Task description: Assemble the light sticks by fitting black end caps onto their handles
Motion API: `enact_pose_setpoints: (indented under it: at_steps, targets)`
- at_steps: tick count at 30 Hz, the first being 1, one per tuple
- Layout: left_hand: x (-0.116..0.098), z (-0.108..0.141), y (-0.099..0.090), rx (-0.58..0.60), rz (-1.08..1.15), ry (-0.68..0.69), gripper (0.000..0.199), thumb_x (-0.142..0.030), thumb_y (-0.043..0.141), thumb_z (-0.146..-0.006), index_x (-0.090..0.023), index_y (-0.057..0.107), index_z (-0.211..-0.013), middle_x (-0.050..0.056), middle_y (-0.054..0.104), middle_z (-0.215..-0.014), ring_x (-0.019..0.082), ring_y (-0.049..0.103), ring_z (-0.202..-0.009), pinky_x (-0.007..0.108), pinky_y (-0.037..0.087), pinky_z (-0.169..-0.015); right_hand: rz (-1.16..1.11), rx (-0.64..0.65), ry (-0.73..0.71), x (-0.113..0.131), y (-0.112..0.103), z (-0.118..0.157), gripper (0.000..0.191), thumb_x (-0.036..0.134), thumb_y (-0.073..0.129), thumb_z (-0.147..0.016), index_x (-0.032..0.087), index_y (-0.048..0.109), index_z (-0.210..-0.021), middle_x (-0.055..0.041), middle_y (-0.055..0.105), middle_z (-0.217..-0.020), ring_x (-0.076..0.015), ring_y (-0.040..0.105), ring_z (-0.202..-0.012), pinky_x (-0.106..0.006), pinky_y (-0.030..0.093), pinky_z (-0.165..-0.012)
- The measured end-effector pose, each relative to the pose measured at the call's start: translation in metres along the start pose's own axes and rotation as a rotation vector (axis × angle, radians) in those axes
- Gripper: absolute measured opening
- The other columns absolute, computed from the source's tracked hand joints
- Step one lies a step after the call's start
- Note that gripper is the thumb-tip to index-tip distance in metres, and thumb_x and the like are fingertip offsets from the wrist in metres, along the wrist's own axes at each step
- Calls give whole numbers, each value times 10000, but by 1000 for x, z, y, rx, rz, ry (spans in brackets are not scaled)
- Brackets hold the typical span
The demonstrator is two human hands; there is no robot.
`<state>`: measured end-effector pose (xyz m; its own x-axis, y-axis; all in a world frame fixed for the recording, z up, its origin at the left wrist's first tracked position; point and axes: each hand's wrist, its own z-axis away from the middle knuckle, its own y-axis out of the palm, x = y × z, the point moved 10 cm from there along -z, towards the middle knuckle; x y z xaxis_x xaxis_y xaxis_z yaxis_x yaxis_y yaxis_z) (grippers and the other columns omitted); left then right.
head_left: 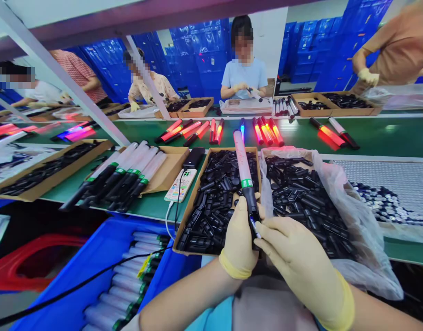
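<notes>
My left hand (239, 236), in a pale yellow glove, is wrapped round the black handle of a light wand (243, 161). The wand has a frosted tube and a green band, and its tube points away from me. My right hand (294, 255), gloved too, has its fingertips pressed together at the lower end of the handle, by a small silvery piece (255, 228). Below the wand lies a cardboard box (177, 246) full of black plastic parts.
More wands (128, 172) lie at the left beside a phone (181, 185). A plastic-lined box (363, 230) of black parts stands right. Lit wands rest on the green belt (294, 133). A blue bin (77, 257) sits lower left. Several people work opposite.
</notes>
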<state>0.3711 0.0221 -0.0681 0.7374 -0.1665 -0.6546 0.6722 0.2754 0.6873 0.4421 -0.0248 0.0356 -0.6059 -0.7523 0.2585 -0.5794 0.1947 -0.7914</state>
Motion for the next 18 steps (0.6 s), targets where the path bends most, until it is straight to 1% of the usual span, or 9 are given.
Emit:
enact_pose_setpoints:
  at_steps: [3, 5, 7, 8, 11, 13, 15, 16, 18]
  targets:
    - [0, -3, -5, -63, -12, -17, 420, -521, 572, -890, -137, 662, -1034, -1, 580, -665, 100, 547, -570, 196, 474, -565, -8, 124, 23, -2, 11, 2, 213, 148, 459, -930, 141, 665, -983, -104, 618, -940, -231, 582, -838, -396, 528, -710]
    - [1, -5, -7, -108, -22, -34, 410, -508, 572, -895, -139, 662, -1050, 10, 604, -713, 100, 566, -604, 190, 487, -585, -41, 197, 64, -6, 16, 7, 262, 156, 476, -916, 143, 644, -1116, -112, 596, -1012, -239, 560, -892, -418, 527, -749]
    - [3, -7, -5, -106, -40, -58, 402, -511, 584, -887, -144, 663, -1029, 12, 609, -723, 100, 563, -598, 189, 486, -571, -94, 240, 94, -9, 19, 11, 334, 172, 475, -920, 143, 597, -1229, -112, 582, -1046, -234, 545, -912, -424, 525, -778]
    - [4, -8, -1, -82, -51, -67, 399, -516, 588, -881, -146, 662, -1011, 8, 601, -708, 99, 553, -578, 189, 481, -555, -132, 235, 107, -10, 18, 13, 352, 173, 469, -925, 143, 579, -1258, -111, 578, -1058, -230, 542, -927, -421, 523, -799]
    - [6, -5, 11, 23, -58, -79, 421, -532, 578, -881, -142, 654, -1020, 6, 584, -678, 94, 521, -533, 184, 451, -505, -261, 111, 146, -21, 1, 17, 392, 151, 434, -948, 167, 532, -1328, -98, 570, -1101, -196, 545, -1007, -361, 510, -879]
    - [9, -2, 18, 97, -53, -90, 446, -538, 548, -897, -147, 639, -1092, 3, 571, -672, 87, 496, -507, 177, 412, -458, -264, -19, 212, -40, -17, 22, 398, 146, 430, -961, 210, 529, -1341, -81, 567, -1128, -165, 553, -1047, -303, 493, -908]
    - [12, 3, 24, 169, -50, -106, 462, -547, 514, -912, -165, 619, -1149, -9, 542, -655, 82, 469, -480, 171, 372, -419, -193, -121, 305, -65, -33, 30, 354, 171, 453, -967, 237, 572, -1294, -66, 578, -1124, -151, 571, -1046, -274, 487, -904]
    - [13, 4, 26, 194, -53, -108, 467, -552, 501, -916, -171, 614, -1162, -13, 530, -650, 80, 462, -472, 168, 361, -409, -151, -144, 349, -76, -38, 35, 320, 191, 468, -967, 241, 603, -1253, -61, 586, -1118, -153, 582, -1036, -274, 487, -895]
    - [13, 7, 27, 218, -66, -96, 481, -563, 483, -919, -167, 616, -1158, -7, 535, -660, 78, 468, -470, 164, 362, -411, -103, -128, 402, -92, -39, 44, 272, 237, 484, -969, 245, 642, -1189, -57, 600, -1103, -161, 600, -1009, -286, 494, -873]
